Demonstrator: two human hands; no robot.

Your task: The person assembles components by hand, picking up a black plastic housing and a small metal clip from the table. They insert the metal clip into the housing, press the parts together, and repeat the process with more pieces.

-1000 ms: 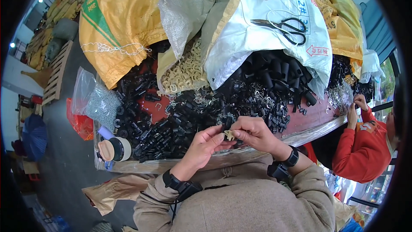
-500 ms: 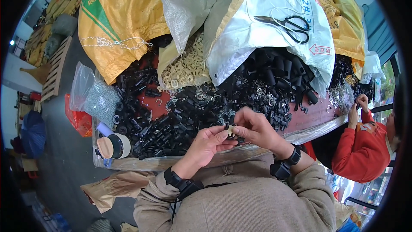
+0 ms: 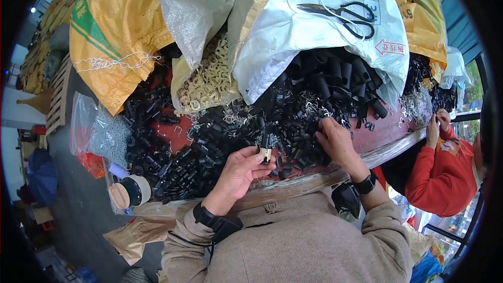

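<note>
My left hand (image 3: 237, 174) pinches a black plastic part with a cream clip (image 3: 265, 154) around it, held upright above the near edge of the table. To the right, my right hand (image 3: 338, 144) has its fingertips drawn together beside small metal U-shaped clips (image 3: 316, 109). What those fingertips hold, if anything, is too small to make out. Many loose black plastic parts (image 3: 183, 170) lie to the left of my hands. Beyond them, cream C-shaped clips (image 3: 207, 88) spill from a sack.
A white sack (image 3: 314, 34) with scissors (image 3: 340, 15) on it covers black tubes (image 3: 335, 73). At the left stand a yellow sack (image 3: 120, 15), a bag of small grey parts (image 3: 110, 136) and a lidded cup (image 3: 131, 193). At right, a person in red (image 3: 440, 178) handles parts.
My right hand has left the cream clip and moved right to the metal clips. The left hand keeps the black part, now slightly further left. The whole view has shifted a little.
</note>
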